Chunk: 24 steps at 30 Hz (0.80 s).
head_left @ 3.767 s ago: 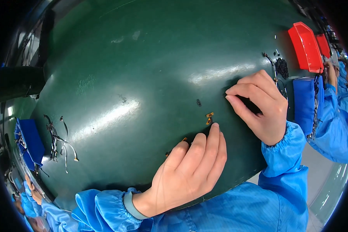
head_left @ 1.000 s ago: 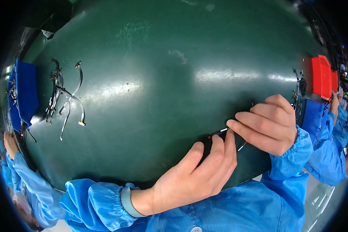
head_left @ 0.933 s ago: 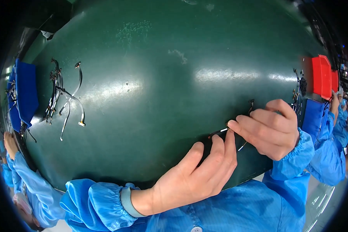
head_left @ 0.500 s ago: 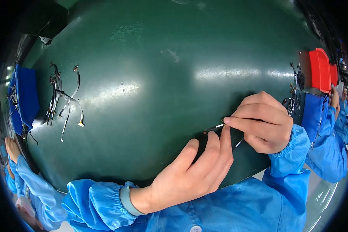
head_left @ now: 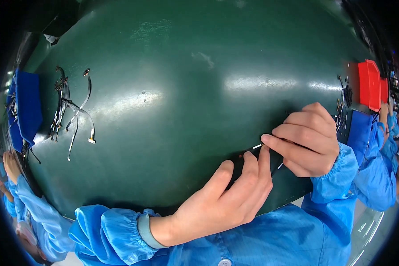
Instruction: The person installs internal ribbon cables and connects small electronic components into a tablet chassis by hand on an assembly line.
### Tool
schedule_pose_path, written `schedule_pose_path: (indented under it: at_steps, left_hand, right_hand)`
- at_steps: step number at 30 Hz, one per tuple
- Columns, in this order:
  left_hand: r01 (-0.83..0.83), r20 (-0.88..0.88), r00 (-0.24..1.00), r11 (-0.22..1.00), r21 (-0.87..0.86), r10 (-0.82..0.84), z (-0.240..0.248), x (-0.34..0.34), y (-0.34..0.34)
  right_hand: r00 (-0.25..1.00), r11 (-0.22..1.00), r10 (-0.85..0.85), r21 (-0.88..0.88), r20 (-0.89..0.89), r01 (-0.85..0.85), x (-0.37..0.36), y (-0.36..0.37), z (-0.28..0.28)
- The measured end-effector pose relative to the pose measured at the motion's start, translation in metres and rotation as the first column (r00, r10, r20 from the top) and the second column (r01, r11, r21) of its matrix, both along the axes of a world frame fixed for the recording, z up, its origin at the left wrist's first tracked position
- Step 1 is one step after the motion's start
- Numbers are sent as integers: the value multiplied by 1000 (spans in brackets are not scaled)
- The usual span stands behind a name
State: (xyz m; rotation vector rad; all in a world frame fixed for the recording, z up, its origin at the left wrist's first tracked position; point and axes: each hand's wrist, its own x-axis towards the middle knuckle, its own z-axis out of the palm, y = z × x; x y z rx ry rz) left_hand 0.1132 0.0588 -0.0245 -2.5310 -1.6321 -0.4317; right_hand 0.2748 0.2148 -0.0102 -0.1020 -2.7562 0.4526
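Observation:
A thin black cable (head_left: 257,146) with a white marked section lies between my two hands, low over the front right of the table. My right hand (head_left: 308,139) pinches it between thumb and forefinger, the other fingers curled. Beneath and to the left, my left hand (head_left: 228,199) has its fingertips closed on the same cable, thumb held apart. A small reddish-brown end of the cable shows beside the left fingertips. Another white-marked stretch pokes out below the right hand; whether it belongs to the same cable I cannot tell. The cable's right end is hidden by my fingers.
Several black cables with small connectors (head_left: 61,99) lie at the left of the green table (head_left: 186,97), beside a blue bin (head_left: 29,104). Far right are black cables (head_left: 341,106), a red bin (head_left: 369,85) and another blue bin (head_left: 358,133). People in blue sleeves work at both sides.
Both hands have shifted slightly to the right with the cable. The small end that showed at my right fingertips is now covered. The whole view has tilted a little.

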Motion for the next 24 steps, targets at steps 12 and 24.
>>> schedule_pose_path:
  at_steps: [12, 24]
  left_hand:
    - [-138, -112, 986, 982, -126, 124, 26, -25, -34]
    - [-560, -164, 811, 826, 62, 562, 25, -94, -39]
  right_hand:
    - [860, 827, -494, -238, 127, 510, 12, -13, 7]
    - [809, 691, -580, -467, 97, 552, 11, -12, -4]
